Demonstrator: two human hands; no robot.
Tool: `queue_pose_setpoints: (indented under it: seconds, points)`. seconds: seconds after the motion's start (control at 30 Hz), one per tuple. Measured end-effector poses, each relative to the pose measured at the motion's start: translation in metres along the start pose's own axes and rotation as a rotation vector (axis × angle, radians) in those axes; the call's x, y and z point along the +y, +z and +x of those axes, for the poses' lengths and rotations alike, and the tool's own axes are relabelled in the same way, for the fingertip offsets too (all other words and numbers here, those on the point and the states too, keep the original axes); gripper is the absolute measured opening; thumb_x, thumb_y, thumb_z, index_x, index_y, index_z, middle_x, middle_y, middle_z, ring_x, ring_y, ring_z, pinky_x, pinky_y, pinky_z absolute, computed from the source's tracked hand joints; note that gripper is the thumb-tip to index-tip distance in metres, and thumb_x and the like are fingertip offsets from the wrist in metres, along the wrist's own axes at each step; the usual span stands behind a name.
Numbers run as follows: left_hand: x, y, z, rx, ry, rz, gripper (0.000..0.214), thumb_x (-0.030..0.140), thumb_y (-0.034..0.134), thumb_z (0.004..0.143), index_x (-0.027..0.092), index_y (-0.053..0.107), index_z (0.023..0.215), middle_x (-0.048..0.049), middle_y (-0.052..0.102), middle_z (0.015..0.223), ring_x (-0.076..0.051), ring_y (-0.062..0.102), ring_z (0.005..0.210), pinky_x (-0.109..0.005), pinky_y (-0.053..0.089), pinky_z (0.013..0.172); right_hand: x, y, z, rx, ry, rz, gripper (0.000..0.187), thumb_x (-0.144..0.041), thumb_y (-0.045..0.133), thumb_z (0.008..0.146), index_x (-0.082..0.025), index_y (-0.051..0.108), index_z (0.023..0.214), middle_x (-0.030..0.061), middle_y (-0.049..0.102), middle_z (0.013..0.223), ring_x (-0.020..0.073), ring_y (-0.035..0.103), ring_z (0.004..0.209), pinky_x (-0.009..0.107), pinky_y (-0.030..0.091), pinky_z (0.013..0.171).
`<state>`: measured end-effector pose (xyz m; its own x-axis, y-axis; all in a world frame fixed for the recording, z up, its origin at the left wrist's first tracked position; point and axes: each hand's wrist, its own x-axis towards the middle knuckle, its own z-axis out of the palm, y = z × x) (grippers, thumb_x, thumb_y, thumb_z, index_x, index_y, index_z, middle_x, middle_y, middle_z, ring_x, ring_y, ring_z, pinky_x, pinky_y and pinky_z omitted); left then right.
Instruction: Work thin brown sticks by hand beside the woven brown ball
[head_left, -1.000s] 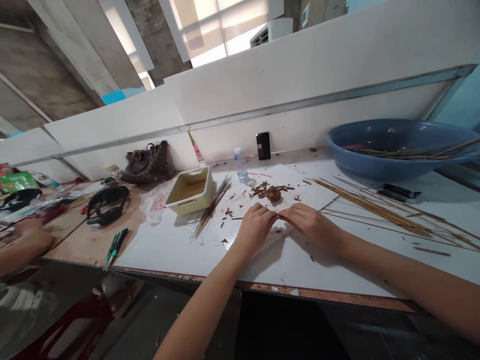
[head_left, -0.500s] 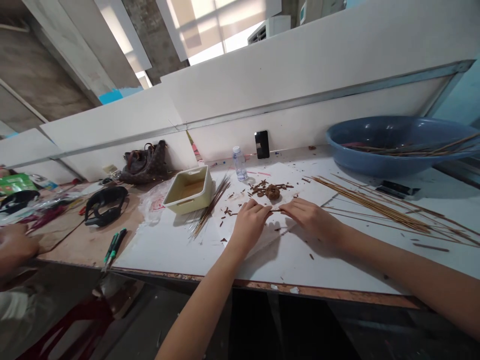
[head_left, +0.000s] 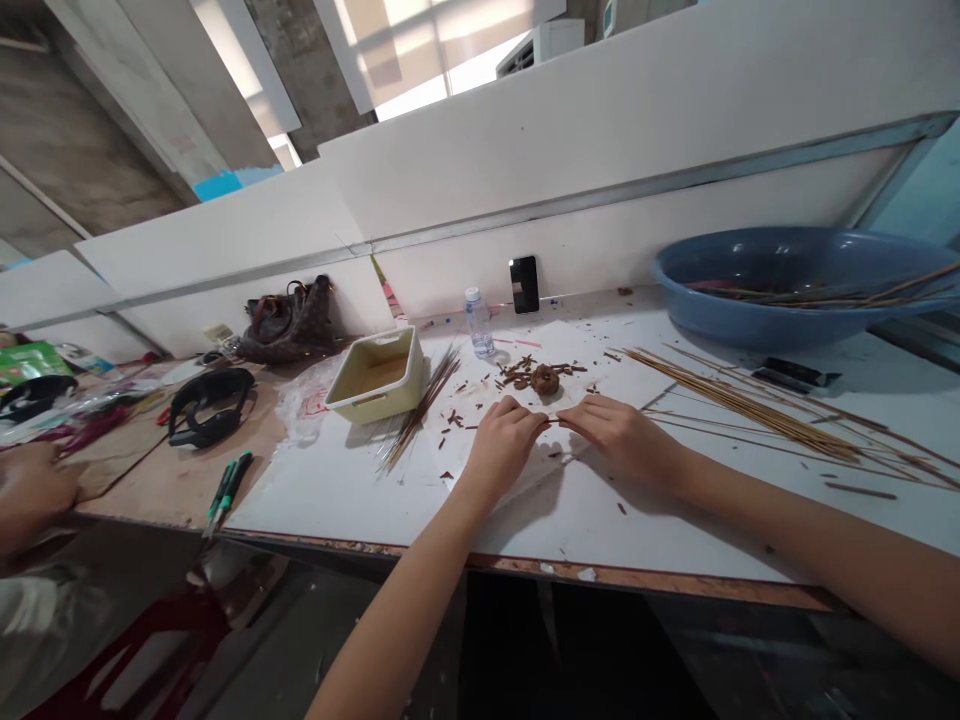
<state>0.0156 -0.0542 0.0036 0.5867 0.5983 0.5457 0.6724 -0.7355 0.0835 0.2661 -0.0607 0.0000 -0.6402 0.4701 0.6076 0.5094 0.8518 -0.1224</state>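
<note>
My left hand [head_left: 508, 438] is closed in a pinch on one end of a thin brown stick [head_left: 554, 421]. The fingers of my right hand [head_left: 613, 432] pinch its other end, so only a short piece shows between my fingertips. Both hands are low over the white sheet [head_left: 450, 520]. Just beyond them lies a round brown lump [head_left: 545, 380] of what looks like paste. Small dark brown pieces [head_left: 517, 374] are scattered beside the lump.
A bundle of thin sticks [head_left: 742, 410] lies at right, below a large blue basin [head_left: 787, 320]. Leftward are fine wires [head_left: 420, 410], a cream tub [head_left: 379, 408], green-handled pliers [head_left: 229, 490] and another person's hand [head_left: 34, 495]. A bottle [head_left: 478, 325] and a phone [head_left: 524, 285] stand behind.
My fingertips have come slightly closer together, and less of the stick shows between them. The view has shifted a little.
</note>
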Motion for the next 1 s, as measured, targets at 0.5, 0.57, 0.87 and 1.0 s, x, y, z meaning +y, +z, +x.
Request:
queue_pose_setpoints:
  seconds: [0.5, 0.57, 0.87, 1.0]
  points:
    - [0.0037, -0.0009, -0.0005, -0.058, -0.029, 0.029, 0.013, 0.019, 0.066, 0.110, 0.019, 0.079, 0.107, -0.0073, 0.080, 0.090, -0.027, 0.066, 0.096, -0.040, 0.057, 0.086, 0.0024, 0.0042, 0.0027, 0.047, 0.021, -0.051, 0.022, -0.022, 0.055, 0.112, -0.017, 0.071, 0.126, 0.0141, 0.079, 0.105, 0.0327, 0.073, 0.094, 0.050, 0.060, 0.085]
    - [0.0043, -0.0014, 0.0000, -0.052, -0.035, 0.014, 0.014, 0.021, 0.066, 0.110, 0.019, 0.079, 0.106, -0.0071, 0.080, 0.088, -0.027, 0.067, 0.096, -0.040, 0.057, 0.087, 0.0015, 0.0015, 0.0016, 0.036, 0.015, -0.050, 0.024, -0.018, 0.052, 0.111, -0.017, 0.073, 0.124, 0.0135, 0.079, 0.102, 0.0319, 0.072, 0.091, 0.050, 0.059, 0.084]
    - [0.0050, -0.0011, 0.0021, -0.049, -0.072, -0.077, 0.019, 0.022, 0.064, 0.111, 0.019, 0.081, 0.103, -0.0070, 0.081, 0.087, -0.027, 0.067, 0.095, -0.039, 0.058, 0.082, 0.0045, 0.0034, -0.0025, 0.051, 0.008, 0.026, 0.028, -0.013, 0.056, 0.109, -0.018, 0.076, 0.128, 0.0111, 0.083, 0.105, 0.0291, 0.074, 0.090, 0.047, 0.061, 0.085]
    - [0.0038, 0.0005, 0.0006, -0.079, -0.056, -0.038, 0.018, 0.022, 0.065, 0.111, 0.019, 0.082, 0.103, -0.0075, 0.081, 0.088, -0.028, 0.067, 0.097, -0.040, 0.058, 0.085, 0.0024, 0.0040, -0.0021, 0.061, 0.045, 0.039, 0.027, -0.015, 0.058, 0.109, -0.021, 0.080, 0.124, 0.0093, 0.086, 0.105, 0.0277, 0.078, 0.089, 0.044, 0.063, 0.085]
